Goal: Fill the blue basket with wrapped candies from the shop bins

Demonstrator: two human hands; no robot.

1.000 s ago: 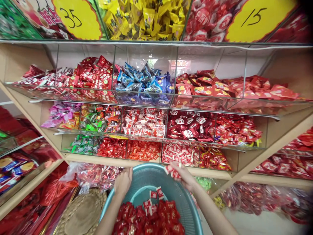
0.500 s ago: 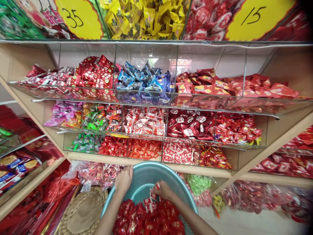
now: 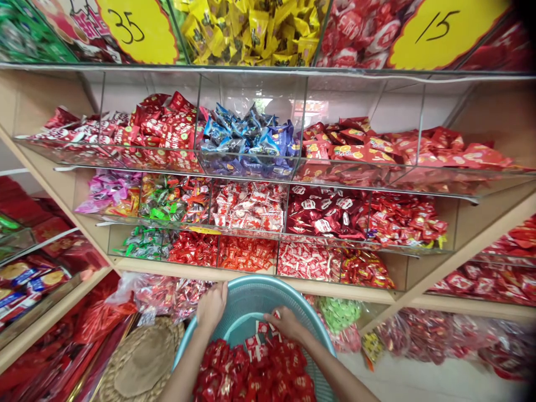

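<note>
Sweets: a heap of red foil-wrapped sweets (image 3: 255, 371) lies in the near part of a teal plastic basket (image 3: 251, 285), with gold print on the wrappers, and it runs off the bottom edge of the view

Packets: small white-and-red packets (image 3: 263, 334) sit loosely on the far side of the heap, several tilted, near the basket's inner wall

Right hand: the right hand (image 3: 288, 324) reaches in over the basket with the fingers drawn narrow and pointing down at the packets; whether it holds one cannot be told

Left hand: the left hand (image 3: 212, 306) stands at the far rim of the basket, fingers curled over the edge, holding on there

Arms: both bare forearms come up from the bottom edge and angle in toward the basket, one from each side

Basket: round, with a perforated wall, just below the front edge of a wooden shelf (image 3: 251, 268)

Beside the basket: a round woven straw tray (image 3: 142, 363) on the left, clear bags of wrapped sweets (image 3: 171, 293) behind it, and a clear bag of green sweets (image 3: 339, 312) on the right

Shelf: clear acrylic bins of wrapped sweets stand in rows above, with a bin of white-and-red packets (image 3: 307, 259) nearest the right hand

Top edge: yellow price signs read 35 (image 3: 136, 30) and 15 (image 3: 444, 33)
</note>
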